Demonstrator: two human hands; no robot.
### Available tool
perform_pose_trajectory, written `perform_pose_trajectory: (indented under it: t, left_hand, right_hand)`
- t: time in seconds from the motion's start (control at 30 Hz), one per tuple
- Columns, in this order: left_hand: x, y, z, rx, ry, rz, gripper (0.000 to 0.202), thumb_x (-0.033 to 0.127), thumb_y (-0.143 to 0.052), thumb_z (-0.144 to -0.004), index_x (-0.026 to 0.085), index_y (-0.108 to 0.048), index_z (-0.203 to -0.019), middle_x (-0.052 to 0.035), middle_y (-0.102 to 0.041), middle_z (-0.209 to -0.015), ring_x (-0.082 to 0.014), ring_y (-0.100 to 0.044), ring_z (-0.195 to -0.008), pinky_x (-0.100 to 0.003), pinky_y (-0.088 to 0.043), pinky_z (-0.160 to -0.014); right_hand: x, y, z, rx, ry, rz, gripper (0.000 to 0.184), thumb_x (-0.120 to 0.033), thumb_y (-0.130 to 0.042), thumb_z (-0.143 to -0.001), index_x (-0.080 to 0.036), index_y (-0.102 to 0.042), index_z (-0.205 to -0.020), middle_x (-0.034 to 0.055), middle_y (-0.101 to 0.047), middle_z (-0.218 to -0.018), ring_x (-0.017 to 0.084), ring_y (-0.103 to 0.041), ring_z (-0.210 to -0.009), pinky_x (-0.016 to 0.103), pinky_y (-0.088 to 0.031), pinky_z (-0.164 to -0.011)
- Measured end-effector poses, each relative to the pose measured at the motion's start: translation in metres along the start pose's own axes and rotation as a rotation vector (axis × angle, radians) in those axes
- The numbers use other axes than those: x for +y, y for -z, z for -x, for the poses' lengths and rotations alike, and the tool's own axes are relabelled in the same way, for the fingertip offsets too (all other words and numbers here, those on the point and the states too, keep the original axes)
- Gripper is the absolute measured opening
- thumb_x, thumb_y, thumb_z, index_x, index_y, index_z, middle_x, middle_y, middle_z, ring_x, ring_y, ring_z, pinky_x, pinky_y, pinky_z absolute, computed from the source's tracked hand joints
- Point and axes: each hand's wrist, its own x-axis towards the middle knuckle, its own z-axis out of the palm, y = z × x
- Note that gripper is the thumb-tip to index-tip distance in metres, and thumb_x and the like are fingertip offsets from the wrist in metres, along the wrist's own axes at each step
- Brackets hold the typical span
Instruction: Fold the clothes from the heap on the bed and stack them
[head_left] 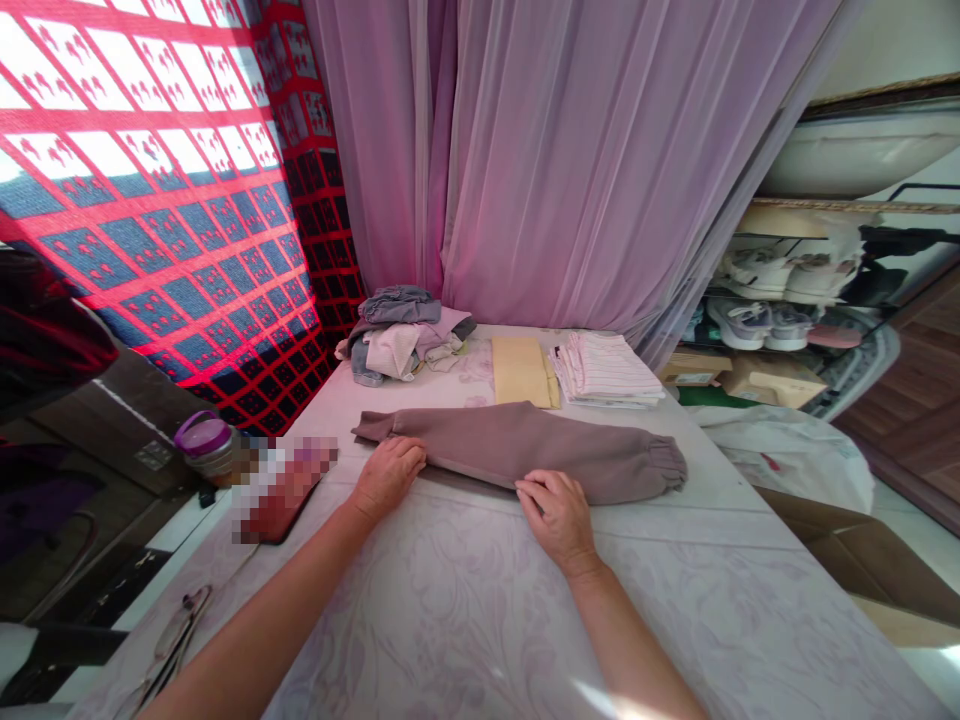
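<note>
A pair of brown sweatpants (480, 440) lies folded lengthwise across the table, its gathered elastic end on the right and its narrow end on the left. My left hand (390, 475) grips the near edge of the fabric toward the narrow end, fingers curled down on it. Around the middle of that same edge, my right hand (556, 510) is closed with thumb and fingertips on the cloth. Parts of the fingertips are hidden.
Behind lie a heap of crumpled clothes (405, 335), a folded yellow cloth (519, 370) and a stack of striped folded cloths (609, 368). A phone (289, 505), glasses (180, 625) and a purple-lidded jar (206, 445) are left. A shoe rack (776, 290) and cardboard box (862, 555) stand right.
</note>
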Motion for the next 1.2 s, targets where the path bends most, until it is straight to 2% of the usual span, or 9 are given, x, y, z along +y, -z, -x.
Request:
perform_pose_trajectory:
  t: [0.1, 0.2, 0.43, 0.63, 0.73, 0.8, 0.9, 1.07, 1.2]
  left_hand:
    - [-0.003, -0.002, 0.007, -0.070, 0.054, -0.002, 0.012, 0.022, -0.047, -0.090, 0.021, -0.059, -0.087, -0.0047, -0.068, -0.085, -0.0204, -0.061, -0.086, -0.035, -0.045, -0.081]
    - [-0.004, -0.003, 0.010, -0.072, 0.073, 0.007, 0.013, 0.021, -0.048, -0.090, 0.022, -0.060, -0.094, -0.0040, -0.068, -0.088, -0.0197, -0.062, -0.088, -0.033, -0.045, -0.082]
    - [-0.007, -0.006, 0.013, -0.036, 0.030, 0.072, 0.020, 0.017, -0.042, -0.090, 0.021, -0.062, -0.093, -0.0051, -0.070, -0.093, -0.0192, -0.062, -0.090, -0.034, -0.046, -0.085]
    - [-0.006, -0.001, 0.015, 0.015, 0.056, 0.194, 0.017, 0.020, -0.047, -0.086, 0.021, -0.062, -0.093, -0.0048, -0.070, -0.094, -0.0188, -0.063, -0.091, -0.033, -0.047, -0.086]
    - [-0.022, 0.007, 0.014, 0.200, 0.251, 0.224, 0.020, 0.025, -0.043, -0.089, 0.022, -0.062, -0.096, -0.0060, -0.068, -0.102, -0.0190, -0.061, -0.098, -0.033, -0.046, -0.091]
    - [-0.039, 0.014, 0.012, 0.290, 0.539, 0.254, 0.023, 0.025, -0.043, -0.089, 0.022, -0.061, -0.104, -0.0076, -0.065, -0.113, -0.0200, -0.059, -0.107, -0.033, -0.046, -0.094]
    - [-0.066, 0.020, 0.011, 0.238, 0.923, 0.341, 0.032, 0.020, -0.046, -0.086, 0.021, -0.056, -0.116, -0.0088, -0.062, -0.121, -0.0193, -0.062, -0.104, -0.031, -0.050, -0.086]
    - [-0.084, 0.016, 0.006, 0.040, 1.073, 0.486, 0.027, 0.018, -0.054, -0.078, 0.020, -0.059, -0.105, -0.0029, -0.072, -0.094, -0.0136, -0.067, -0.066, -0.023, -0.049, -0.057]
    - [-0.081, 0.011, -0.002, -0.034, 1.127, 0.567, 0.012, 0.022, -0.056, -0.077, 0.018, -0.062, -0.087, -0.0002, -0.066, -0.063, -0.0142, -0.061, -0.052, -0.022, -0.044, -0.047]
  right_hand:
    - [-0.001, 0.001, 0.001, -0.107, -0.018, -0.007, 0.022, -0.022, -0.050, -0.090, -0.026, -0.071, -0.083, 0.0026, -0.067, -0.084, 0.016, -0.056, -0.080, 0.030, -0.035, -0.074]
    - [-0.004, 0.001, 0.001, -0.143, -0.037, -0.015, 0.023, -0.020, -0.049, -0.089, -0.025, -0.070, -0.080, 0.0024, -0.067, -0.084, 0.016, -0.055, -0.080, 0.030, -0.035, -0.073]
    - [-0.004, -0.002, 0.001, -0.168, -0.036, -0.039, 0.021, -0.014, -0.050, -0.084, -0.024, -0.067, -0.075, 0.0014, -0.067, -0.082, 0.016, -0.056, -0.081, 0.028, -0.036, -0.074]
    - [0.000, -0.005, 0.005, -0.178, -0.003, -0.014, 0.020, -0.023, -0.053, -0.086, -0.025, -0.070, -0.097, 0.0034, -0.067, -0.087, 0.018, -0.057, -0.084, 0.030, -0.038, -0.075]
    - [0.000, -0.006, 0.006, -0.181, 0.003, 0.004, 0.021, -0.025, -0.054, -0.086, -0.027, -0.072, -0.096, 0.0031, -0.066, -0.087, 0.017, -0.057, -0.082, 0.030, -0.039, -0.074]
    - [0.001, -0.007, 0.006, -0.177, -0.004, 0.016, 0.020, -0.024, -0.054, -0.086, -0.028, -0.073, -0.093, 0.0027, -0.066, -0.086, 0.016, -0.058, -0.082, 0.030, -0.039, -0.074]
    - [0.005, -0.010, 0.007, -0.175, 0.006, 0.021, 0.021, -0.024, -0.053, -0.087, -0.029, -0.073, -0.093, 0.0019, -0.066, -0.086, 0.016, -0.058, -0.081, 0.029, -0.039, -0.073]
    - [0.012, -0.014, 0.008, -0.184, 0.026, 0.017, 0.023, -0.026, -0.051, -0.089, -0.029, -0.073, -0.094, 0.0023, -0.067, -0.087, 0.015, -0.058, -0.081, 0.028, -0.040, -0.073]
    - [0.010, -0.014, 0.008, -0.183, 0.018, 0.010, 0.023, -0.027, -0.050, -0.090, -0.029, -0.074, -0.093, 0.0025, -0.067, -0.086, 0.015, -0.058, -0.080, 0.028, -0.041, -0.074]
